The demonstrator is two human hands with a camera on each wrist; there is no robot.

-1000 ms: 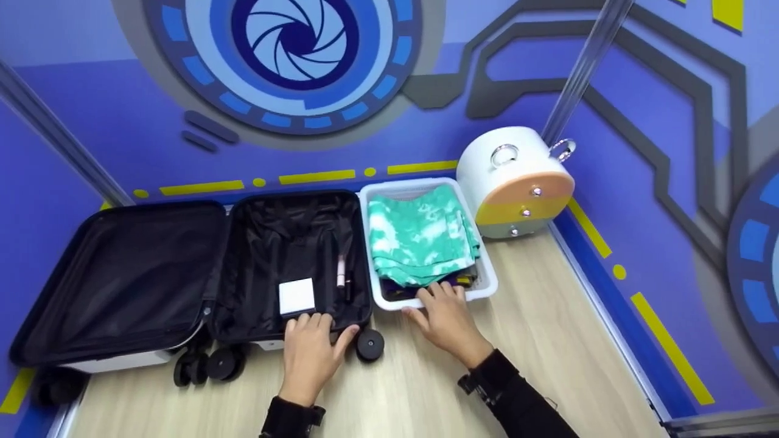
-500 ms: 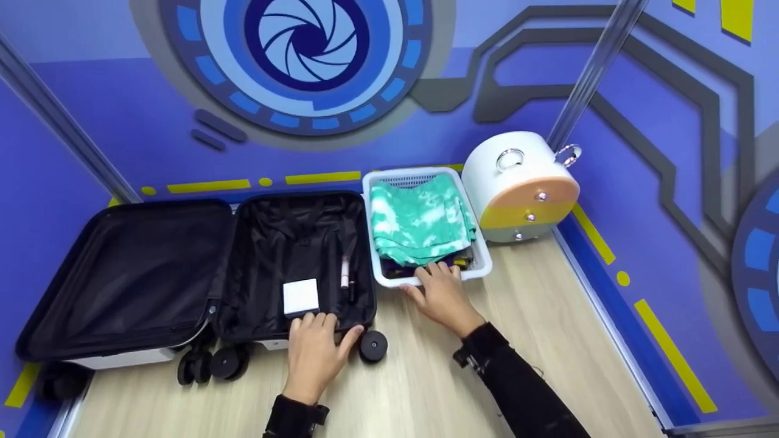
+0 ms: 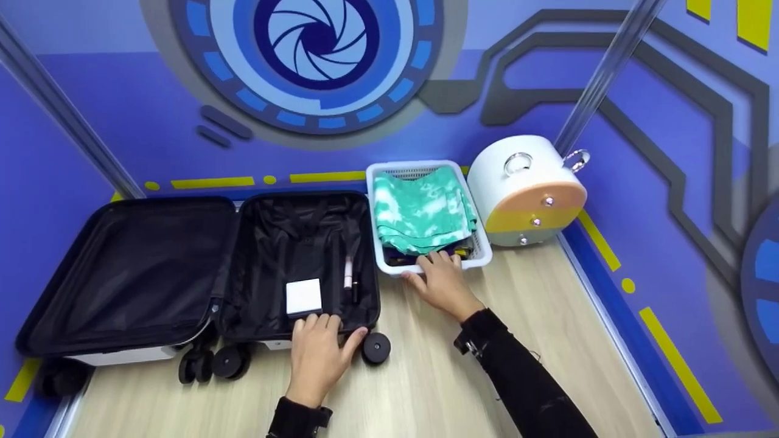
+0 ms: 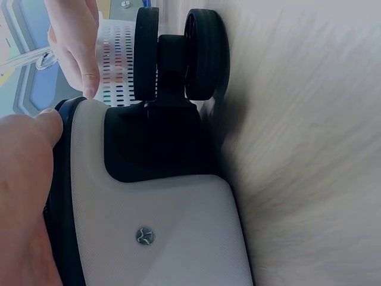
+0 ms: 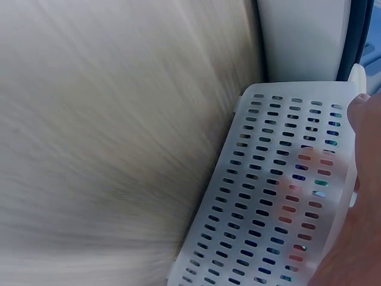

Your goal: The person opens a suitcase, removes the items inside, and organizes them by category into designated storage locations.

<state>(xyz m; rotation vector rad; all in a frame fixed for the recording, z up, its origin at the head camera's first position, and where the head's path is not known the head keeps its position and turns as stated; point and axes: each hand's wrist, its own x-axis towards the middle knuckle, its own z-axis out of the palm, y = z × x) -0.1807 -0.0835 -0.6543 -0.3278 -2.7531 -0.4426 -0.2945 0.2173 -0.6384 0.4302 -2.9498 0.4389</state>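
An open suitcase (image 3: 261, 261) with black lining lies on the floor, and my left hand (image 3: 316, 353) grips its front rim, fingers over the edge, thumb outside. Inside are a white square box (image 3: 303, 296), a pink-and-white slim tube (image 3: 348, 274) and a dark slim tube (image 3: 356, 293). My right hand (image 3: 446, 285) holds the front rim of a white plastic basket (image 3: 484, 246), its fingers inside and thumb outside. Folded green-and-white tie-dye cloth (image 3: 426, 210) lies in the basket over darker items, partly hidden. The right wrist view shows fingers through the slotted basket wall (image 5: 256, 196).
The suitcase's other half (image 3: 134, 274) lies flat at the left. Black wheels (image 3: 376, 348) stick out at the front. A white rounded drawer box (image 3: 517, 155) with ring handles stands right of the basket. Blue patterned walls (image 3: 389, 140) enclose the back and sides.
My right hand has pushed the basket away, toward the back wall, along the suitcase's right side. My left hand has stayed on the suitcase rim. The head view has shifted slightly.
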